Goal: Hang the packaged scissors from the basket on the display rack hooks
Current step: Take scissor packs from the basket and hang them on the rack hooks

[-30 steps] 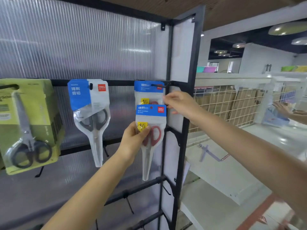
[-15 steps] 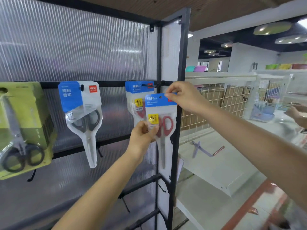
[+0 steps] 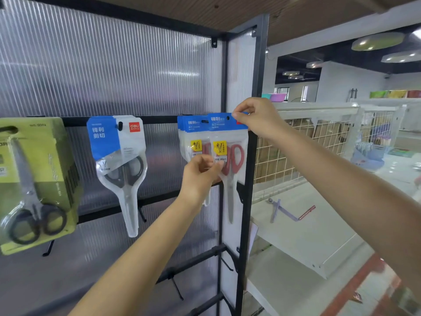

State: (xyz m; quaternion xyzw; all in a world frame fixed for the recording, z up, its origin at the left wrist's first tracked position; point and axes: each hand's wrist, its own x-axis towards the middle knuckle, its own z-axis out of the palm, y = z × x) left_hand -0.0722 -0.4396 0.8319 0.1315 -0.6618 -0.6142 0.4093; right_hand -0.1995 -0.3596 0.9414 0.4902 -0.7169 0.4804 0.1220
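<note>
Left hand: raised from lower centre, fingers curled, thumb and fingertips pinching the lower front of a red-handled scissors pack near its yellow sticker. Right hand: reached in from the right, thumb and forefinger pinching the pack's blue header card at its upper right corner. Pack held upright between both hands, just beside the black upright post of the display rack, its header level with the horizontal bar; whether its hole sat on a hook — could not be told. Directly left of it and partly overlapped: a stack of matching red-handled packs, hung from the same bar. Further left on that bar: a grey-handled scissors pack with blue-and-white card, hung on a hook. At far left: a green carded pair of black-handled scissors, tilted. Bare black hooks on the lower bars. Behind all — a ribbed translucent panel. Beyond the rack to the right: white shelving carrying a small compass-like tool, a white wire basket against cardboard boxes, and coloured bins in the distance.
</note>
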